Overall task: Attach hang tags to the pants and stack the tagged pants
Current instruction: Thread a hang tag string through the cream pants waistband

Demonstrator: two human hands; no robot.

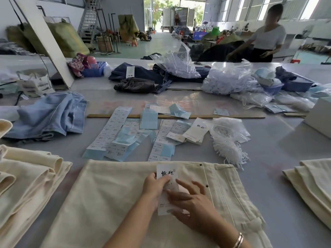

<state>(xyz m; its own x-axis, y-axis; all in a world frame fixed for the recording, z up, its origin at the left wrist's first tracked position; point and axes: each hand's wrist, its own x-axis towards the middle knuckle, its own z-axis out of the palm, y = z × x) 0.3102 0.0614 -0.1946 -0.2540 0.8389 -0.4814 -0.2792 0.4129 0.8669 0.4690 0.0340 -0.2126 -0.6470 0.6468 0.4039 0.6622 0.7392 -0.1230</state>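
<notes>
A folded pair of cream pants (111,199) lies flat in front of me on the grey table. A white hang tag (165,173) with black characters rests on it near the waistband. My left hand (155,186) pinches the tag's left edge with curled fingers. My right hand (192,201) lies over the tag's lower part, fingers spread and fairly straight. A stack of white hang tags (196,130) and a heap of white tag strings (227,145) sit beyond the pants. Sticker sheets (111,129) and blue papers lie mid-table.
Stacks of folded cream pants sit at the left (30,176) and right (311,181). Light blue jeans (52,115) lie at the left, dark jeans (141,79) and plastic bags (231,79) farther back. A white box (320,119) stands right. A person (266,36) works behind the table.
</notes>
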